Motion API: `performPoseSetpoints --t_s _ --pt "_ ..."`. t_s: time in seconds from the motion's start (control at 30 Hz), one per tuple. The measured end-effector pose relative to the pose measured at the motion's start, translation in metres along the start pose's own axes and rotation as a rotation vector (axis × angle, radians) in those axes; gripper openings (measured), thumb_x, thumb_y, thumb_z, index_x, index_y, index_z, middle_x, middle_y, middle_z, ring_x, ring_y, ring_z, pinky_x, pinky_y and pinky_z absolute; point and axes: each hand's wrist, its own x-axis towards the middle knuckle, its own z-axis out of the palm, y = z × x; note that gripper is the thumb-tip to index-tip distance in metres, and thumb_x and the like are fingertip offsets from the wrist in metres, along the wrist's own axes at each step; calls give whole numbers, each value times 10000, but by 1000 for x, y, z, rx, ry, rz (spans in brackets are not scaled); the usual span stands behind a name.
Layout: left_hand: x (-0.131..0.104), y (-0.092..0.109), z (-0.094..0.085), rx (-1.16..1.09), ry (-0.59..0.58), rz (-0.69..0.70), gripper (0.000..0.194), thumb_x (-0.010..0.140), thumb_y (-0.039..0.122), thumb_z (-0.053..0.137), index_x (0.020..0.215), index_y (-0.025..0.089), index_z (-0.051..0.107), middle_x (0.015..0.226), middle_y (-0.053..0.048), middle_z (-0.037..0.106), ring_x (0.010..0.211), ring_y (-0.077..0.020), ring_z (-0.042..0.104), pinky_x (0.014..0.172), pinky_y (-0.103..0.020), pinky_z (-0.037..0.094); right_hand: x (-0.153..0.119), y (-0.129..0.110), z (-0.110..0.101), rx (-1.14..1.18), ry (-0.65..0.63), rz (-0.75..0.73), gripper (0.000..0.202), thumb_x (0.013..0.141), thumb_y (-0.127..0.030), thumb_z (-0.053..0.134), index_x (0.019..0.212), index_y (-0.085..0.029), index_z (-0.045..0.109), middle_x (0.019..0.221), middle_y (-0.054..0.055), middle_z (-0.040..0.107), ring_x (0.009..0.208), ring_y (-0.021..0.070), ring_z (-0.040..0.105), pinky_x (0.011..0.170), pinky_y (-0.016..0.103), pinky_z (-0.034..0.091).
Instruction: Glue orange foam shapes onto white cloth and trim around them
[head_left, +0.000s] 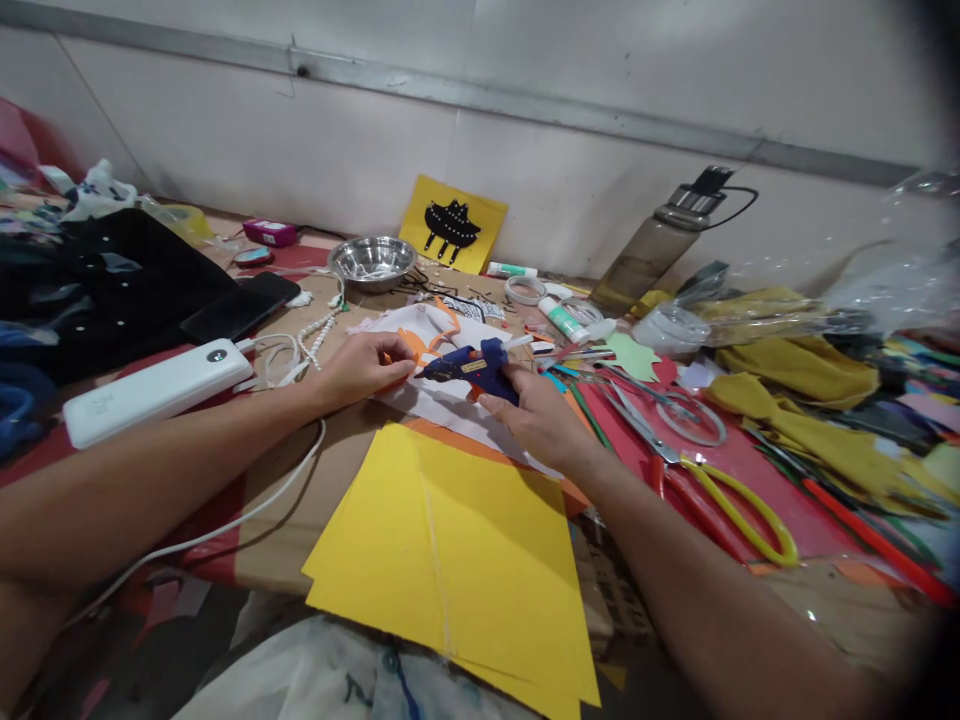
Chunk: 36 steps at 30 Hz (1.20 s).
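My right hand (538, 412) is closed around the handle of a dark blue hot glue gun (480, 366), whose nozzle points left. Close to that nozzle, my left hand (366, 366) has its thumb and fingers pinched together; whatever lies between them is too small or hidden to make out. Orange paper cut-outs (444, 317) lie just beyond the fingertips, over white paper (420, 398). Nearer to me, large yellow sheets (450, 540) overlap the table's front edge.
On the left are a white power bank (159, 392) with a cable and a black phone (241, 307). A steel bowl (373, 262) and a decorated yellow card (454, 225) stand behind. To the right are yellow-handled scissors (739, 505), glue sticks (564, 320) and a tilted bottle (654, 250).
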Motion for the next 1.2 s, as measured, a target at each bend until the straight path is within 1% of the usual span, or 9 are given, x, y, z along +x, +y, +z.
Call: performPoseSetpoints --t_s 0.07,0.13,0.3,0.47,0.7,0.97,1.2 --pt "0 -1 1 23 9 -5 172 757 311 606 735 149 659 601 14 635 522 -92 526 492 -189 375 0 2 1 -50 -20 -9 215 787 -327 637 970 -217 665 984 80 687 889 263 589 785 381 416" --pt "0 -2 1 11 7 1 171 760 307 606 736 147 660 597 13 636 530 -95 533 499 -190 377 0 3 3 -87 -39 -4 254 806 -346 616 1019 -212 652 1050 98 680 938 280 589 815 400 417" --pt "1 -3 2 -6 -11 4 196 767 327 616 731 142 672 610 5 642 557 -99 541 521 -192 386 -1 -1 5 -132 -35 12 279 822 -354 599 1042 -187 640 1065 119 686 931 276 602 806 388 443" --pt "1 -3 1 34 -13 7 212 762 338 623 746 140 696 621 7 651 551 -93 528 534 -194 388 -2 -7 6 -252 -79 -11 342 865 -333 533 1126 -128 613 1144 147 670 1004 269 605 856 377 453" --pt "1 -3 1 15 -13 -5 230 752 355 624 746 138 701 601 7 650 526 -88 511 503 -188 371 -2 -11 7 -330 -107 1 370 889 -327 515 1175 -105 591 1120 155 680 967 269 620 814 366 467" --pt "2 -2 1 8 -2 -6 242 733 360 633 745 130 707 626 -13 676 537 -100 536 503 -196 380 -3 -15 8 -338 -101 16 388 898 -340 511 1203 -111 579 1203 164 646 1053 274 611 871 364 463" --pt "2 -3 1 -3 -3 -16 252 733 366 627 755 129 710 658 -36 692 564 -120 566 523 -213 399 -3 -18 9 -364 -98 56 366 899 -321 490 1201 -131 574 1186 158 656 1017 270 622 824 350 468"
